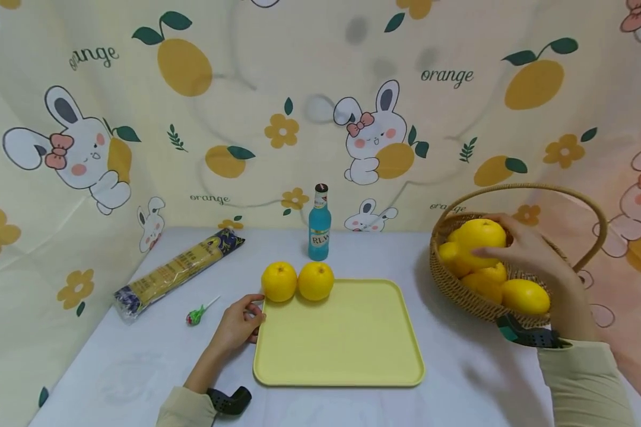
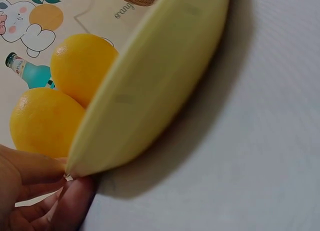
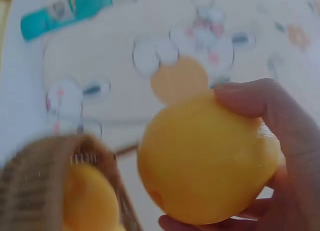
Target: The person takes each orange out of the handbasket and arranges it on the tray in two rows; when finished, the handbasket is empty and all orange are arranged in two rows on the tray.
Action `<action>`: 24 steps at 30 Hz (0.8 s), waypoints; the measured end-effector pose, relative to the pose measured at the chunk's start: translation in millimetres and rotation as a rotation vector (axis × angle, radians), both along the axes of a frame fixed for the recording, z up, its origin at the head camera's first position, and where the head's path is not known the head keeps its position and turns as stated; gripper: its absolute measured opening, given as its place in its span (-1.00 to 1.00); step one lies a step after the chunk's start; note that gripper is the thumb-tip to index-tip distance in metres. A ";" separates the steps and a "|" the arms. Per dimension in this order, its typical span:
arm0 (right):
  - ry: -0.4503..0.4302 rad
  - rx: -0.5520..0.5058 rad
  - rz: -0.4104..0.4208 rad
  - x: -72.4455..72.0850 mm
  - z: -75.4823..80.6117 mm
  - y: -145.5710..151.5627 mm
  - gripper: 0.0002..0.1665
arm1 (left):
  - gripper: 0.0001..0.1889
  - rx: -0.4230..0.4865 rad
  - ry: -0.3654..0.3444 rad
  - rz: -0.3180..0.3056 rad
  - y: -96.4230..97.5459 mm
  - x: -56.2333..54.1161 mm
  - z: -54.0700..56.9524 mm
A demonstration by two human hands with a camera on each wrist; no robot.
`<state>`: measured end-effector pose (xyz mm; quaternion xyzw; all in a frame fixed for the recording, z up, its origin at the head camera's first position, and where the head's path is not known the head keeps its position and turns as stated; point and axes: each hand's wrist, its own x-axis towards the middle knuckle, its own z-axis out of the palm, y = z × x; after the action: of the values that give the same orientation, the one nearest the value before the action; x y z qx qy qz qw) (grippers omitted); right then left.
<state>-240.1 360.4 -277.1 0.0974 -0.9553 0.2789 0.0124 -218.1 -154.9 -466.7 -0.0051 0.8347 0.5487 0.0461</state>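
Plainly, hands [image 1: 240, 323] [image 1: 524, 246] hold round fruit [image 1: 481, 237], smooth tray [image 1: 339, 338].

i can't tell what lies beneath the rounded yellow fruits [image 1: 526, 296] in the brown woven basket [image 1: 451, 286]; the person's right hand [image 1: 526, 243] covers part of its rim. print on the long gold-and-blue plastic packet [image 1: 181, 270] is too tiny to read. from the right wrist, the basket is blurred and cut off at left and bottom; from the left wrist, the pale yellow rectangular tray [image 2: 150, 81] runs out the top.
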 end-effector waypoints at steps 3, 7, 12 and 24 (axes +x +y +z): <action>0.087 -0.042 -0.006 3.8 -4.3 -20.5 -0.15 | -0.58 0.004 0.002 -0.002 0.2 1.1 -0.8; 0.160 -0.125 0.013 7.4 -12.3 -48.4 -0.18 | -0.58 0.008 -0.013 0.001 0.6 1.2 -1.2; 0.132 -0.249 0.085 4.4 -29.4 -81.0 -0.16 | -0.59 0.002 -0.014 0.003 0.4 0.5 -0.7; 0.047 -0.356 0.266 -18.8 -93.2 -143.4 -0.14 | -0.59 -0.008 -0.015 0.004 -0.7 -0.3 0.6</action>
<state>-258.9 217.0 -370.3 0.2252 -0.8692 0.4400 0.0148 -218.4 -155.6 -466.1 -0.0108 0.8366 0.5453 0.0511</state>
